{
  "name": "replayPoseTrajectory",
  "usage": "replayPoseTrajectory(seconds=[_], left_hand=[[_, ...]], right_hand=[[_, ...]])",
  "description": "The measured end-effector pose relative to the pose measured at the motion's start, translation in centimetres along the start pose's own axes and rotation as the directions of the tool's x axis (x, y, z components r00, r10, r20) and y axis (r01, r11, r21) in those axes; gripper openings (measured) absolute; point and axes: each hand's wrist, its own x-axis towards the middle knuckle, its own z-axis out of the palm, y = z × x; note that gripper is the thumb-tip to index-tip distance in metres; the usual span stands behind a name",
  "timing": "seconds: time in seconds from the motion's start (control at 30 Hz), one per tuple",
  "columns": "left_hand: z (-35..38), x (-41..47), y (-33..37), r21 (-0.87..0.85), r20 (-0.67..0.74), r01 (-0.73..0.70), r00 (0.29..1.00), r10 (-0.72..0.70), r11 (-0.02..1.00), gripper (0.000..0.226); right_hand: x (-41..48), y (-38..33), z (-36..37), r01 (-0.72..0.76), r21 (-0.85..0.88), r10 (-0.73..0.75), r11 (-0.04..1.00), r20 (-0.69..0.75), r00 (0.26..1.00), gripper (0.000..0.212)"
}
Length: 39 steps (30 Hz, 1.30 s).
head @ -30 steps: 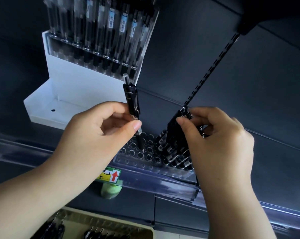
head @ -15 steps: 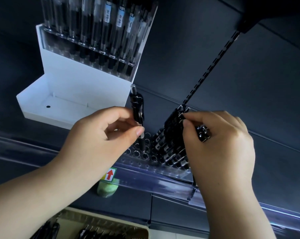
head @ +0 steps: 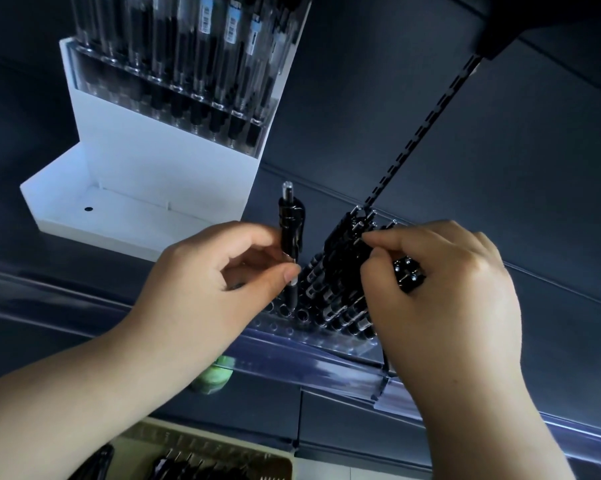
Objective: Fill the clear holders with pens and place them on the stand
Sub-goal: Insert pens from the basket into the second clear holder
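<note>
Pinched upright between thumb and forefinger of the left hand (head: 219, 282): a slim black click pen (head: 291, 237), clear button on top, tip down at the open holes of a clear plastic perforated holder (head: 330, 342) sitting just behind a clear plastic rail (head: 326, 370). Packed into the right part of that holder, a block of standing black pens (head: 340, 289), leaning a little to the left. Curled round a small bunch of loose black pens (head: 408, 276) in the palm, the right hand (head: 444, 296), thumb and forefinger tips touching the tops of the standing block. Behind and to the left, a white stepped display stand (head: 146, 181), its upper tier carrying another clear holder full of barcoded pens (head: 205, 64). At the bottom edge, a beige slotted tray (head: 243, 452) with more black pens inside. Just below the rail, a blurred pale green object (head: 216, 375), too unclear to name.
</note>
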Motion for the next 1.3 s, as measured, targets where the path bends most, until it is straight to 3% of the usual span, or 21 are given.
replayPoseTrajectory(seconds=[0.4,0.57,0.73,0.9,1.07,1.3], left_hand=[[0.4,0.1,0.1,0.014,-0.008,-0.017,1.0,0.017,1.0,0.017],[1.4,0.4,0.3,0.083,0.028,-0.1,0.995,0.098,0.992,0.013],[2.1,0.8,-0.2,0.128,0.093,-0.157,0.985,0.146,0.979,0.023],[2.6,0.7,-1.3,0.152,0.1,-0.077,0.993,0.062,0.985,0.038],[3.0,0.4,-2.3,0.304,0.153,-0.113,0.986,0.068,0.946,0.016],[3.4,0.1,-2.6,0.346,0.176,-0.13,0.982,0.072,0.929,0.011]], right_hand=[[0.0,0.3,0.3,0.038,0.085,-0.038,0.996,-0.011,0.999,0.026],[0.0,0.7,0.1,0.025,0.148,-0.02,0.989,-0.034,0.999,0.026],[-0.1,0.9,0.4,0.014,0.147,-0.011,0.989,-0.025,1.0,0.026],[-0.1,1.1,0.4,0.002,0.156,0.006,0.988,-0.05,0.999,0.025],[0.1,1.1,0.2,-0.019,0.178,0.03,0.984,-0.057,0.998,0.026],[0.1,1.1,0.3,0.0,0.174,0.013,0.985,-0.075,0.997,0.025]])
